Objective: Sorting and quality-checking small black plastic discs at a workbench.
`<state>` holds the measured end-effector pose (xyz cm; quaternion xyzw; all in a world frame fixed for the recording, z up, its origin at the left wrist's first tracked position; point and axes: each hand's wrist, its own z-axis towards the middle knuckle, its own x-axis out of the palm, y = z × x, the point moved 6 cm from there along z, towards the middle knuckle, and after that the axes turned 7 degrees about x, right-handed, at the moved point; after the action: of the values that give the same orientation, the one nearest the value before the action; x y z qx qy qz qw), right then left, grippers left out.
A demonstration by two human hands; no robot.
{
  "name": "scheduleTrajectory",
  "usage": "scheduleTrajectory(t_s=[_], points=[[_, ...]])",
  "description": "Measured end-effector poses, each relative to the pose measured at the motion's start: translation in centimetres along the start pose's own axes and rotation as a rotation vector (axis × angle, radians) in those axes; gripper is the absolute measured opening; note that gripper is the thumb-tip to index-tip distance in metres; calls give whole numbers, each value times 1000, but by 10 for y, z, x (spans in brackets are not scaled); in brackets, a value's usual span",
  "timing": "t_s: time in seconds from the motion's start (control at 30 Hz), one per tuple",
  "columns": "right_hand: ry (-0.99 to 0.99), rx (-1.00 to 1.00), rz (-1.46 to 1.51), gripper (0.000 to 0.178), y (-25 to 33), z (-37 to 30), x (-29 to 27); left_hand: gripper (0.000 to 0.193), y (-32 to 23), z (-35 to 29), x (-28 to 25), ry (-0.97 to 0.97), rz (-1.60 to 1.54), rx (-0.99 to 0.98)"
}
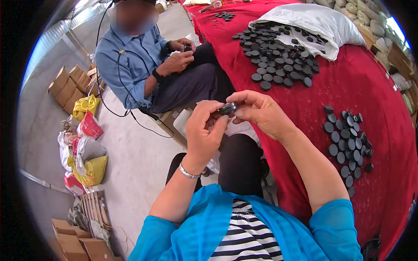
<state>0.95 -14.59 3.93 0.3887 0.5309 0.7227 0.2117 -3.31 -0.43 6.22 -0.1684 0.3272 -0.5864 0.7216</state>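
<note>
Between both hands, above my lap, is a small round black disc-shaped part [228, 108], tilted so its edge shows. My left hand [204, 125] pinches it from the left, fingers bent and thumb below. From the right, my right hand [260, 112] grips it between thumb and fingertips. To the right on the red cloth lies a loose group of similar black round parts [342, 135]. Farther off, a larger pile of them [278, 65] spreads out from the mouth of a white sack [313, 24].
A red-covered table [300, 130] runs along my right. Across from me at left, a seated person [130, 65] in a blue shirt holds a small dark part. Colourful bags [91, 169] and cardboard boxes [69, 89] stand along the left wall. More boxes [72, 243] are at lower left.
</note>
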Motion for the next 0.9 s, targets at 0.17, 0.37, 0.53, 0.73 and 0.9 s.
scheduleTrajectory(t_s=[0.17,0.37,0.53,0.73,0.9], points=[[-66,8,-92,27,7,-3,7,21,8,-8,-5,-40,-63,-102],[-43,101,-7,26,2,-6,14,22,-4,-11,-5,8,-305,-218],[-50,124,48,26,-2,-8,21,28,-7,-10,-7,-17,-378,-274],[-65,155,22,29,-7,-7,20,33,-1,-10,-5,-42,-419,-352],[-71,217,-12,32,-8,-6,23,25,17,-13,-3,-39,-618,-552]])
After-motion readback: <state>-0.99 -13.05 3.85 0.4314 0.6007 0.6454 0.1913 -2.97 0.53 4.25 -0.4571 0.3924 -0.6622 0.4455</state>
